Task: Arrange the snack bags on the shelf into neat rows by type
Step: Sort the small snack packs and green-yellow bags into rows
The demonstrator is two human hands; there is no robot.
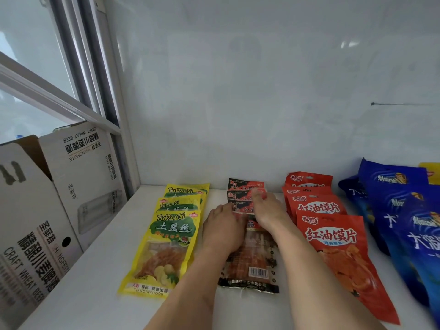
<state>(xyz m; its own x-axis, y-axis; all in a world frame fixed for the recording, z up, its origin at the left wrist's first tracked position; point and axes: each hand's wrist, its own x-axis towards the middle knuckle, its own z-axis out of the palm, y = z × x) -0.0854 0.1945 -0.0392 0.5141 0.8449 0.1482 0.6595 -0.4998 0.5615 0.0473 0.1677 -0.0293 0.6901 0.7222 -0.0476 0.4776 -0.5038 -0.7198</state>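
On the white shelf (pixel 100 277) lie rows of snack bags. Three yellow potato-strip bags (pixel 164 248) overlap in a row at the left. In the middle runs a row of black-and-red bags (pixel 250 265), overlapped toward the back wall. My left hand (pixel 223 229) lies flat, palm down, on the left side of this row. My right hand (pixel 266 208) rests on the bags further back, fingertips touching one bag's top edge. Several red chip bags (pixel 333 236) form a row to the right. Blue bags (pixel 404 210) are piled at the far right.
Two white cardboard beer cartons (pixel 47 201) stand against the shelf's left side, under a window frame (pixel 71 91). A white wall (pixel 262 91) closes the back. A yellow bag corner (pixel 432 172) shows behind the blue bags.
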